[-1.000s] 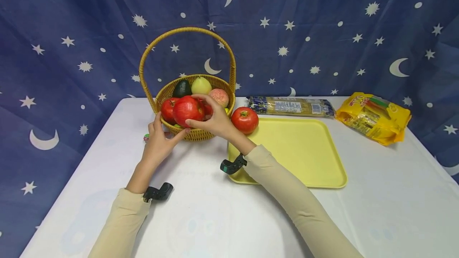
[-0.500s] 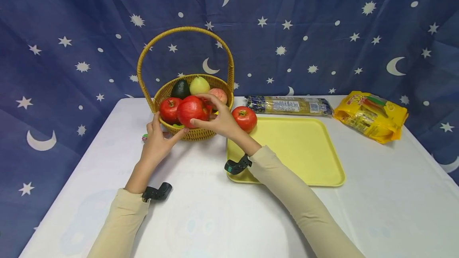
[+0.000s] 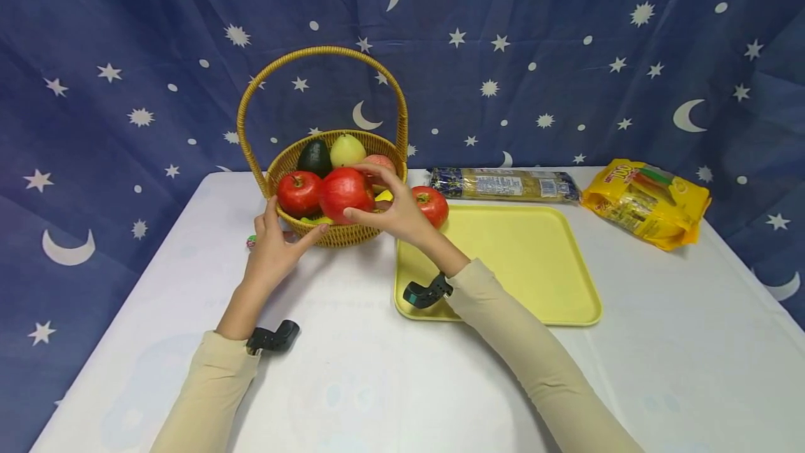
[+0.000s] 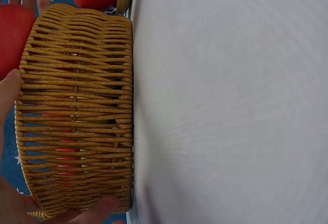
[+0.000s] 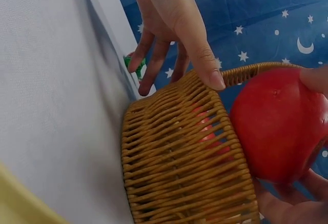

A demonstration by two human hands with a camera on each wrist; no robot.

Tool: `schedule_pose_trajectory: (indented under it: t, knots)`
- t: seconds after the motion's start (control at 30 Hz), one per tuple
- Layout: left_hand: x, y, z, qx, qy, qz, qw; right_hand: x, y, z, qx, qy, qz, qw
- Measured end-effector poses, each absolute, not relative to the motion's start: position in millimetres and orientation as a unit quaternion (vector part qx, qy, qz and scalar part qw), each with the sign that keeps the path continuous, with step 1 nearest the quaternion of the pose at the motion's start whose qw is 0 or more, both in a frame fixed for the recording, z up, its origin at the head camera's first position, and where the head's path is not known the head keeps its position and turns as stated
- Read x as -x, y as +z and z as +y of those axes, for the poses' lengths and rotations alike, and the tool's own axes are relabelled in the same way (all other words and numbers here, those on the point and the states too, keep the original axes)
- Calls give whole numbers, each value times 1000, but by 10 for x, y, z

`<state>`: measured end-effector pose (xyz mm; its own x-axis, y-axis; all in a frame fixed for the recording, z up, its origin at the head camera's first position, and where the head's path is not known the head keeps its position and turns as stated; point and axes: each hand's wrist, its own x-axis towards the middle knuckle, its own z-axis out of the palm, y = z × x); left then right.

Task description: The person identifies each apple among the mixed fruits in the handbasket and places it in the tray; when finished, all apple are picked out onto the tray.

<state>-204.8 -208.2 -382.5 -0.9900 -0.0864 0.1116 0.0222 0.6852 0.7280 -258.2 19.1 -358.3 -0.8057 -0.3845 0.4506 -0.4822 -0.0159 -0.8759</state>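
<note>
A red apple (image 3: 346, 194) is in my right hand (image 3: 400, 214), gripped between thumb and fingers from its right side. It hangs over the front of the wicker basket (image 3: 344, 235), at rim height. My left hand (image 3: 270, 243) holds the basket's left front, thumb at the rim and fingers along the side wall. Inside the basket are another red fruit (image 3: 298, 192), a dark avocado (image 3: 314, 157), a pale pear (image 3: 347, 151) and a pinkish peach (image 3: 381, 162), partly hidden by my right hand. In the right wrist view the held apple (image 5: 279, 124) overlaps the basket's rim.
A yellow tray (image 3: 503, 264) lies right of the basket, with a red tomato-like fruit (image 3: 431, 205) at its back left corner. Behind it lies a long noodle packet (image 3: 503, 184). A yellow bag (image 3: 648, 203) stands at the right. The basket's tall handle (image 3: 322, 51) arches above.
My right hand has carried the apple a little to the right across the basket's front, uncovering more of the red fruit at its left. My left hand has stayed at the basket.
</note>
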Motion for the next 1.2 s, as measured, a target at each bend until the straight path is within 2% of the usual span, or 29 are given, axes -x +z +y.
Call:
schedule_pose_trajectory:
  t: [0.5,0.93,1.2]
  knots:
    - [2042,-3833,-2081,-23,-395,-916,68,2586,-3512,392,-315,642,-695,66]
    - [2052,-3822,-2057,-25,-399,-914,60,2653,-3489,666,-286,632,-715,90]
    - [2048,-3820,-2055,-27,-394,-917,60,2671,-3481,816,-260,644,-715,86]
